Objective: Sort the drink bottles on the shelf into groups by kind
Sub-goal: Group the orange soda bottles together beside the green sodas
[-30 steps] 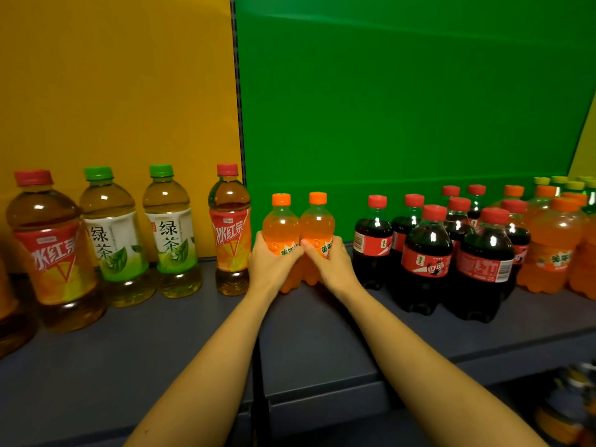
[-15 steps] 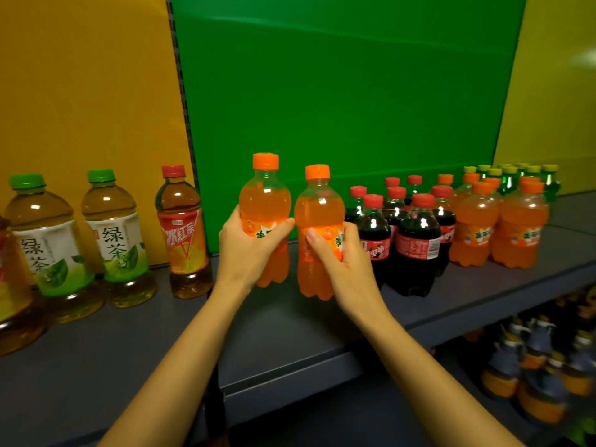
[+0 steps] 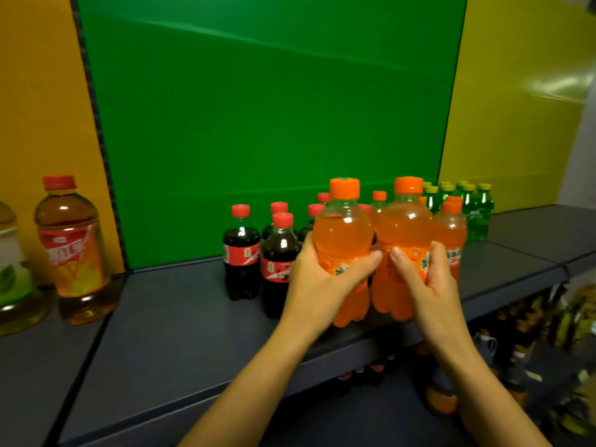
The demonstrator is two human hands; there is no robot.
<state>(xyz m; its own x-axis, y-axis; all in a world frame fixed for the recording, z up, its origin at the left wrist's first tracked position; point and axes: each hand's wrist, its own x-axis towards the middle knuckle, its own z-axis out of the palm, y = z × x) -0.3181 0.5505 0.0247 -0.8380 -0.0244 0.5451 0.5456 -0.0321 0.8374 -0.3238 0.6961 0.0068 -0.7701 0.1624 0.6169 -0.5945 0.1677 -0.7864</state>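
At the far left a green tea (image 3: 13,269) stands just beside an iced tea (image 3: 72,250) on the shelf (image 3: 180,317). These are two kinds next to each other, so that end looks unsorted, though any teas further left are out of view. Well apart to the right, the colas (image 3: 241,250) stand bunched together and appear already grouped. The left hand (image 3: 317,285) is wrapped round one orange bottle (image 3: 342,233) at its label. The right hand (image 3: 429,285) grips a second orange bottle (image 3: 403,227) the same way. Both bottles are upright, side by side, and seem raised off the shelf near its front edge. Just behind the right hand stand the orange sodas (image 3: 451,227), then the green sodas (image 3: 480,214) at the back right, each in its own cluster. The sodas look nearly sorted. What probably remains is setting these two bottles with the orange sodas and separating the teas.
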